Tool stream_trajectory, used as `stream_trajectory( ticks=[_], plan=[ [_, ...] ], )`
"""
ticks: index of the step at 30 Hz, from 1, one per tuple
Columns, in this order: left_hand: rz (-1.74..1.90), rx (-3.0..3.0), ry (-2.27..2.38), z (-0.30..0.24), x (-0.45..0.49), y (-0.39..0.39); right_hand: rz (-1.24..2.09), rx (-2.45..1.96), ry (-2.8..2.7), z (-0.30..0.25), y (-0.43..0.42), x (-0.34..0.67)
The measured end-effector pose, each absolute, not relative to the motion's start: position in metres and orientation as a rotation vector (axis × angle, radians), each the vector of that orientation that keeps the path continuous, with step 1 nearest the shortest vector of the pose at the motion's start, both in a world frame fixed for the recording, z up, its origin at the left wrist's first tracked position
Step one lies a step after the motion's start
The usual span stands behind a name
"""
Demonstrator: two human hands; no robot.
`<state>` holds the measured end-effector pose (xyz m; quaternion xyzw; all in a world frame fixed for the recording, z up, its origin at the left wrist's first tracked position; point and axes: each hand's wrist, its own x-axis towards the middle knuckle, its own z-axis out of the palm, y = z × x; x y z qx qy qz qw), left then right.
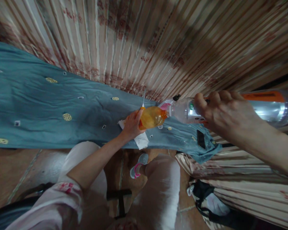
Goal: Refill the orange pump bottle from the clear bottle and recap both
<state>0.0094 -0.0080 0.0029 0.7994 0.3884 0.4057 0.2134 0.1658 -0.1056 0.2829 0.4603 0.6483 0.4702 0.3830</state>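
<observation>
My left hand (133, 124) is wrapped round a small orange bottle (153, 117), which lies tilted on its side in the picture with its neck toward the right. My right hand (220, 107) grips a large clear plastic bottle (270, 108) with an orange label. The mouths of the two bottles meet, or nearly so, above the blue cloth. Whether liquid is passing between them I cannot tell. Under my left hand lies a white folded tissue or cloth (141, 140). A white pointed nozzle (143, 104) shows just behind the orange bottle.
A blue patterned cloth (36, 99) covers the long surface before me. A phone (201, 139) lies toward its right end. Pleated curtains (124, 48) hang close behind. A black bag (204, 195) sits low at right, and my legs are below the near edge.
</observation>
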Motion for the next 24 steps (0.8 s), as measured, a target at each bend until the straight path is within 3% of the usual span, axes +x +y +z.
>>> stream_trajectory(
  ticks=[24],
  plan=[
    [1.162, 2.227, 1.056, -0.0008, 0.0098, -0.0072, 1.221, 1.138, 1.641, 0.2845, -0.1043, 0.1633]
  ],
)
